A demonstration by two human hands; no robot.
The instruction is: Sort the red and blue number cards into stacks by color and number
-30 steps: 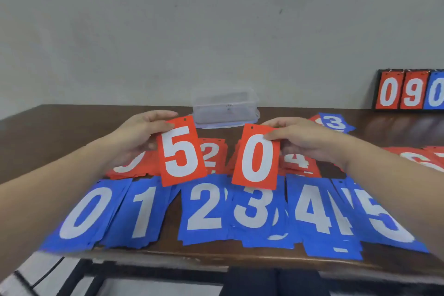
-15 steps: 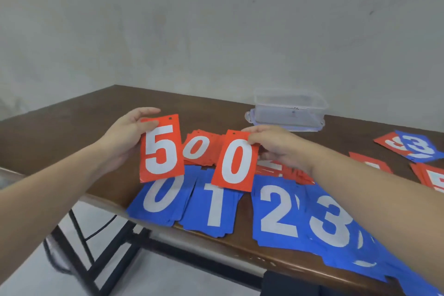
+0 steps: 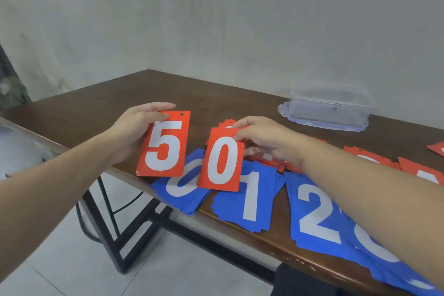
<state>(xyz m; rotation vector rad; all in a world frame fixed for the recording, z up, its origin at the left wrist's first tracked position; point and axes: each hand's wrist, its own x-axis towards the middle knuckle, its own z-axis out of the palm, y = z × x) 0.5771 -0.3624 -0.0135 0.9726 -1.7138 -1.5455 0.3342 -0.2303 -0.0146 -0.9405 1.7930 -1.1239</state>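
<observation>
Bare grey plaster walls meet in a corner behind a dark brown wooden table (image 3: pixel 149 94) on a black metal frame. Along the near edge of the table lie blue number cards in fanned stacks with large white digits: the blue 0 stack (image 3: pixel 192 196) overhanging the edge, the blue 1 stack (image 3: pixel 249 202) beside it, and the blue 2 stack (image 3: pixel 317 218) to the right, partly under the right forearm. Behind them are red stacks (image 3: pixel 269 160), mostly hidden by the right hand, so their digits cannot be read for sure. The left hand (image 3: pixel 134 127) holds a red 5 card (image 3: pixel 164 144) upright in the air, thumb pressed on its top left corner; the card is glossy red with a white 5 and a small punched hole near the top. The right hand (image 3: pixel 266 138) pinches the top right corner of a red 0 card (image 3: pixel 222 160), tilted slightly, above the blue 0 and 1 stacks. A clear plastic container (image 3: pixel 329 106) stands at the back right of the table.
</observation>
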